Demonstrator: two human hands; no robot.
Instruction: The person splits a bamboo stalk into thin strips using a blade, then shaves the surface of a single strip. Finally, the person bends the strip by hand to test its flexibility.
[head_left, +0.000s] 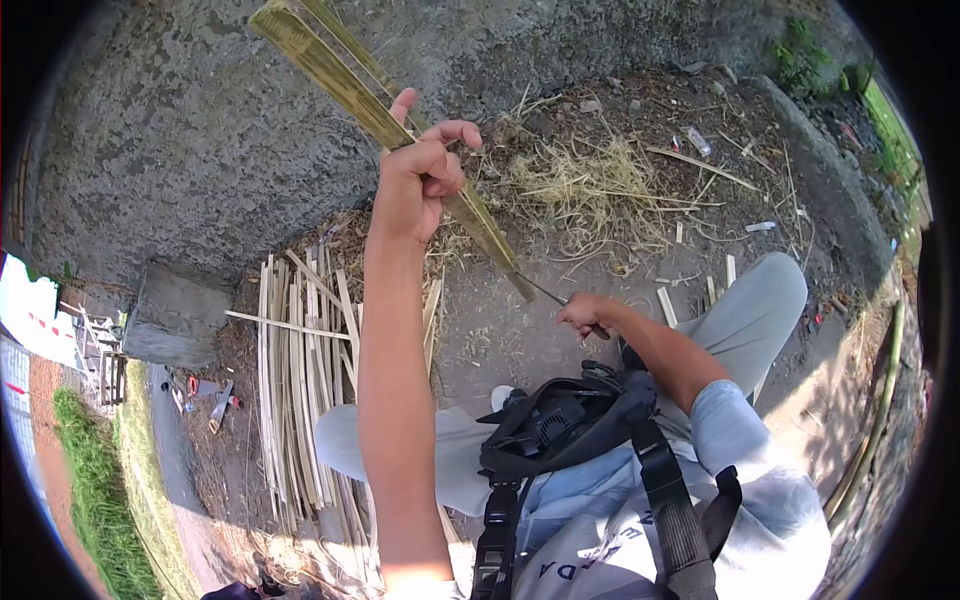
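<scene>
A length of split bamboo [345,88] slants down from the top left, parted into two strips at its upper end. Around its middle is my left hand [425,165], some fingers curled and others sticking out past the bamboo. My right hand [587,314] is closed on the dark handle of a knife [545,292]. Its thin blade reaches to the lower part of the bamboo, overlapping it close to the bottom end. Below that end lies bare ground between my bent knees.
Long bamboo strips [300,390] lie in a pile at left. Tangled shavings [600,185] and a plastic bottle [698,142] lie ahead by the rough wall [200,130]. A concrete block [178,315] stands left, near a handsaw [221,405]. A black bag [560,425] hangs at my chest.
</scene>
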